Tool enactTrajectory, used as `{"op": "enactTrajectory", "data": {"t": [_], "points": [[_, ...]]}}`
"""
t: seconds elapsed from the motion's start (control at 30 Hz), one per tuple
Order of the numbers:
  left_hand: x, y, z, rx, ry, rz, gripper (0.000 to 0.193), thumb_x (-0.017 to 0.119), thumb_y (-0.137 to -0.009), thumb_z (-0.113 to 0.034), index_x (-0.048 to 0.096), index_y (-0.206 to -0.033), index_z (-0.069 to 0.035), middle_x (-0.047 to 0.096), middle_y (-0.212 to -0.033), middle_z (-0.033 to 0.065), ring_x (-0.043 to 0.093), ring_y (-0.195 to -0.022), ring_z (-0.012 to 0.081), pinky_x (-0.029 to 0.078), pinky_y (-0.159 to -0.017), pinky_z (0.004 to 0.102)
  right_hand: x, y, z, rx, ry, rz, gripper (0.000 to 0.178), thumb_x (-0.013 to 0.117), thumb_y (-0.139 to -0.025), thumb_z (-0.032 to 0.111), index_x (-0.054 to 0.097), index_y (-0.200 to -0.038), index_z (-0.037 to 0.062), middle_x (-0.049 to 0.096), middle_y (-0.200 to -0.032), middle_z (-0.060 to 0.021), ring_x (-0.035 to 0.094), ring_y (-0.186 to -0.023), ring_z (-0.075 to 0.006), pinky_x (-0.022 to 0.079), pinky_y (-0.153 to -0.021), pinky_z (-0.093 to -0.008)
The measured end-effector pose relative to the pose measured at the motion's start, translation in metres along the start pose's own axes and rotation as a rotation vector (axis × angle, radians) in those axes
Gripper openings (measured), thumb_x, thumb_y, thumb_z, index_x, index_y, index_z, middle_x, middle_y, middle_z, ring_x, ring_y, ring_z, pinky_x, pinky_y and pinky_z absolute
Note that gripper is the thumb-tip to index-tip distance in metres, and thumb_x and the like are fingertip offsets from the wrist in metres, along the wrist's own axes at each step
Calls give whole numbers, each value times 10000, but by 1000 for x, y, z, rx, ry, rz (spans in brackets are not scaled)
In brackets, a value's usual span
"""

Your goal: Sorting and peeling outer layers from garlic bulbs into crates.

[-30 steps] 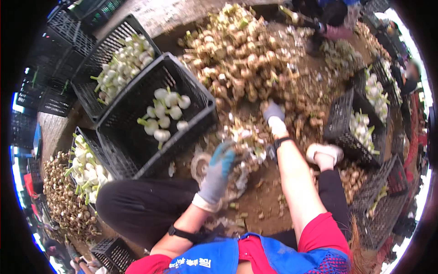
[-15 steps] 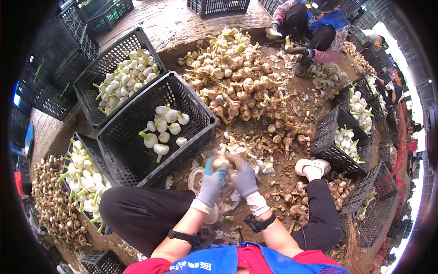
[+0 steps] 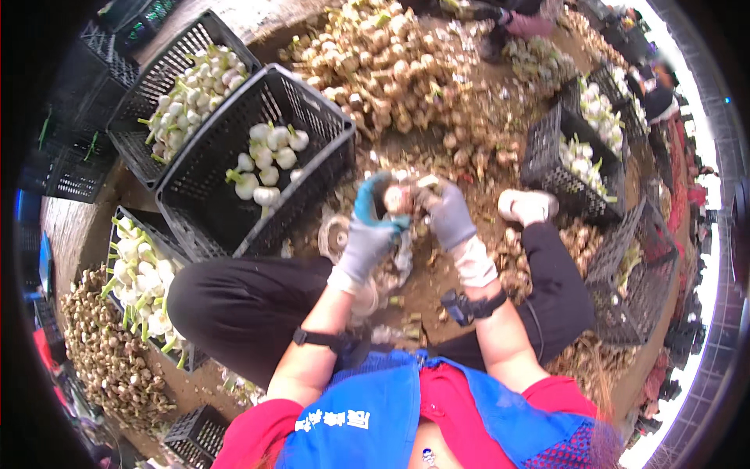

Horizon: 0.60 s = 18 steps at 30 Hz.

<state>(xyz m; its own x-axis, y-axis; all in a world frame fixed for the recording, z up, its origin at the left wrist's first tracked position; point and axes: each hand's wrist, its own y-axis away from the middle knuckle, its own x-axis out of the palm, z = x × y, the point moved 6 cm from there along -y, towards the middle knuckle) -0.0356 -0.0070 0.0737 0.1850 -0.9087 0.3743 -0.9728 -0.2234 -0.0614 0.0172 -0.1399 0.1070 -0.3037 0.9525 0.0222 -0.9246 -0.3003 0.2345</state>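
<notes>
Both of my hands wear grey gloves with blue fingertips. My left hand (image 3: 367, 234) and my right hand (image 3: 449, 215) meet around one dirty garlic bulb (image 3: 397, 199), held above the ground between my knees. The left fingers curl over its left side, and the right fingers pinch its right side. A black crate (image 3: 191, 215) with a few peeled white bulbs (image 3: 266, 160) stands just left of my hands. The big heap of unpeeled garlic (image 3: 375, 66) lies beyond them.
Two more black crates of peeled bulbs stand at the left (image 3: 133, 133) (image 3: 144, 277), with a pile of brown garlic (image 3: 105, 352) below. Crates with white bulbs (image 3: 574, 160) and an empty crate (image 3: 633, 289) stand to the right. Other people sit at the top edge (image 3: 516, 19).
My right hand came back from the heap with a bulb and joined my left hand. Both now hold it, lifted nearer to me; my view has tilted down.
</notes>
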Motion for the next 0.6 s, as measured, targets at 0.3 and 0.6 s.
{"op": "enactTrajectory", "data": {"t": [0.3, 0.6], "points": [[9, 14, 42, -747, 815, 27, 390, 453, -999, -410, 508, -1300, -168, 599, -1128, 98, 638, -839, 230, 520, -600, 280, -4, 25, 2, -298, 237, 29, 191, 608, -960, 126, 687, -1105, 30, 687, -990, -26, 604, -828, -107, 495, -738, -258], [32, 22, -9, -89, -39, 199, 754, 609, -946, -80, 169, -1557, -112, 323, -1510, 92, 429, -1244, 102, 410, -999, 229, -14, 33, -17, 85, 60, -89, 306, 589, -1000, 246, 654, -1203, 26, 677, -1031, -37, 594, -864, -82, 490, -758, -226]]}}
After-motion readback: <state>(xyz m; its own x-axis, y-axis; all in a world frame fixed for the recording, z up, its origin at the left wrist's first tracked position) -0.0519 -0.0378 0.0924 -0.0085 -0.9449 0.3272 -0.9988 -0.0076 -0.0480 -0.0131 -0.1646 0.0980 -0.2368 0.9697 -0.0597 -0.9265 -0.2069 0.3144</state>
